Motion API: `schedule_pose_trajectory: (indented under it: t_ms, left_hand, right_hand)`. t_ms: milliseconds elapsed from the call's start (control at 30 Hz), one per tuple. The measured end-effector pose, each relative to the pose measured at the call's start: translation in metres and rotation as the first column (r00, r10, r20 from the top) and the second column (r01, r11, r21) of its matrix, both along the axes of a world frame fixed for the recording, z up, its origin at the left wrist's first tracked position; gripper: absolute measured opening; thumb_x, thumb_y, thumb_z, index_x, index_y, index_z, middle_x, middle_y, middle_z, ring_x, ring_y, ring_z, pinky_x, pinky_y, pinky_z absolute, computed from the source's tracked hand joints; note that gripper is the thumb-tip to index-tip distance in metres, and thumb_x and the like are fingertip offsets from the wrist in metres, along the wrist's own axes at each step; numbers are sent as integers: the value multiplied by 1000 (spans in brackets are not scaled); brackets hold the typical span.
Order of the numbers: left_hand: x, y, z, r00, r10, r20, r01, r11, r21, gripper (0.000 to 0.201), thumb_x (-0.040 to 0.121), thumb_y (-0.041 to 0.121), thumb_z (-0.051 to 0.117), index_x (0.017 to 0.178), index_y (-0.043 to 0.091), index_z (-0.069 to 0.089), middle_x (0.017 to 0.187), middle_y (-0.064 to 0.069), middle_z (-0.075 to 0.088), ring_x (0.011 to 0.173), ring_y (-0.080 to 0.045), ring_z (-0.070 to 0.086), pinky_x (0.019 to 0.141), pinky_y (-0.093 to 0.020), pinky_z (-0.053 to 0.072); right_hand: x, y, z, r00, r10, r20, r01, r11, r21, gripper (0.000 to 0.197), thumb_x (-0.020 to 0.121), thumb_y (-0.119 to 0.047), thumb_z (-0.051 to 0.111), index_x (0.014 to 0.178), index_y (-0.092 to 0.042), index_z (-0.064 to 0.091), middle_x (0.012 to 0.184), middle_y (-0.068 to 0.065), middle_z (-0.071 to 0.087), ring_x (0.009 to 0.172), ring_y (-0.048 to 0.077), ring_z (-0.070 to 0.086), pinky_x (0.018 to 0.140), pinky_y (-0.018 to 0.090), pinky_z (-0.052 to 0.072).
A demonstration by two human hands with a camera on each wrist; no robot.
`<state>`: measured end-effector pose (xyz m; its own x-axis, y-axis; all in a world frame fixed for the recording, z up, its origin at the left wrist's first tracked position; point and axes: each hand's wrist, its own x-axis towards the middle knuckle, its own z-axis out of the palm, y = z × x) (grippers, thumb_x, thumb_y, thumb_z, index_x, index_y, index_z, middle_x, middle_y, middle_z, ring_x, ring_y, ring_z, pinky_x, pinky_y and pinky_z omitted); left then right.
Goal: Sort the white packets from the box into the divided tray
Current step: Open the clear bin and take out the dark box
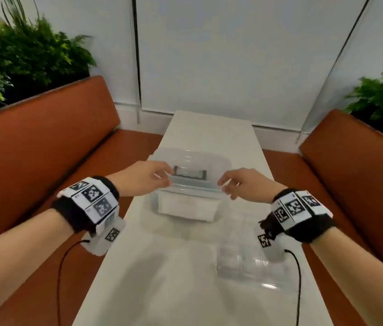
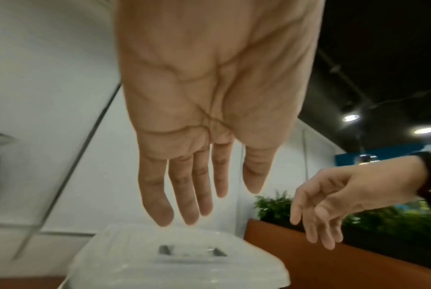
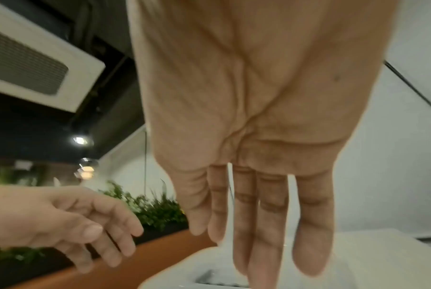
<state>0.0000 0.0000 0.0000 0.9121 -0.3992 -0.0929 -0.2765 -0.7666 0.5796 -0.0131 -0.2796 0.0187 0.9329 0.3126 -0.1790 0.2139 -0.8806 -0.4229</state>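
Note:
A clear plastic box (image 1: pixel 187 208) stands mid-table, and white packets show through its front wall. Its clear lid (image 1: pixel 192 161) with a grey handle (image 1: pixel 190 172) is on top. My left hand (image 1: pixel 164 177) hovers at the lid's left end and my right hand (image 1: pixel 227 187) at its right end. In the left wrist view the left hand (image 2: pixel 197 195) has straight fingers just above the lid (image 2: pixel 179 260), not touching it. The right hand (image 3: pixel 258 234) likewise hangs over the lid (image 3: pixel 209 273) and holds nothing. The clear divided tray (image 1: pixel 247 267) lies near right on the table.
The narrow white table (image 1: pixel 162 278) runs away from me towards a white wall. Orange benches (image 1: pixel 44 149) flank it on both sides, with green plants (image 1: pixel 21 55) behind them. Black cables (image 1: pixel 61 267) hang from both wrist units.

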Motion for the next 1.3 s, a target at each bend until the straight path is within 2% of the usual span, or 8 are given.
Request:
schedule_pose_trajectory:
  t_ms: [167,233,367,500,700,933,1133,1300]
  left_hand:
    - [56,5,-24,964,265,24,-266,954,141,54,95,33,57,141,9,42,139,-13,51,119,-26,52,89,-28,41]
    - [67,6,-33,943,332,34,-332,922,201,52,96,32,55,137,1,43,136,-18,52,121,-32,51,91,-33,41]
    - [83,5,-48,908,418,13,-409,879,245,42,97,29,53,123,-4,51,122,-20,59,109,-35,58,77,-31,43]
    - [95,7,-59,866,500,-14,-484,845,226,36,95,23,59,118,-4,54,118,-22,59,100,-36,64,87,-37,54]
    - [98,-4,-55,858,507,83,-510,821,257,26,95,8,55,117,-5,55,117,-23,59,101,-38,63,85,-38,54]
    - [105,-16,-49,842,505,188,-538,764,357,18,92,5,56,108,-4,57,112,-22,61,96,-37,61,71,-34,44]
    - [102,-20,-34,781,576,242,-624,736,261,14,92,11,60,98,-1,56,108,-23,62,88,-38,61,67,-36,44]
    - [97,-19,7,672,729,132,-734,679,-15,47,83,32,72,110,-3,57,104,-17,65,86,-31,63,74,-36,53]
  right_hand:
    - [59,5,-20,973,-213,88,225,961,-158,36,95,-20,54,130,-9,54,132,14,55,120,29,52,98,30,39]
    - [70,6,-33,952,-287,107,304,926,-225,42,97,-21,50,134,-1,48,138,16,49,125,31,47,96,30,39]
    - [85,4,-56,898,-430,87,439,878,-189,35,97,-21,49,118,7,55,122,21,60,111,35,58,74,28,41]
    - [93,2,-73,863,-496,96,505,852,-135,28,94,-19,55,103,7,62,105,19,66,88,33,62,65,29,42]
    - [95,1,-87,767,-637,76,635,771,52,26,85,-13,62,67,-4,46,63,6,47,50,22,46,43,24,38]
    - [96,-7,-81,769,-639,-19,633,758,156,30,81,-10,67,64,-7,42,66,7,47,69,31,57,70,38,55]
    - [101,-16,-72,760,-648,-49,634,722,277,36,76,-21,73,63,-9,42,69,10,53,57,25,54,48,29,45]
    - [109,-34,-50,735,-610,-298,658,534,531,29,75,-21,75,75,-5,51,66,9,51,54,21,48,48,27,47]
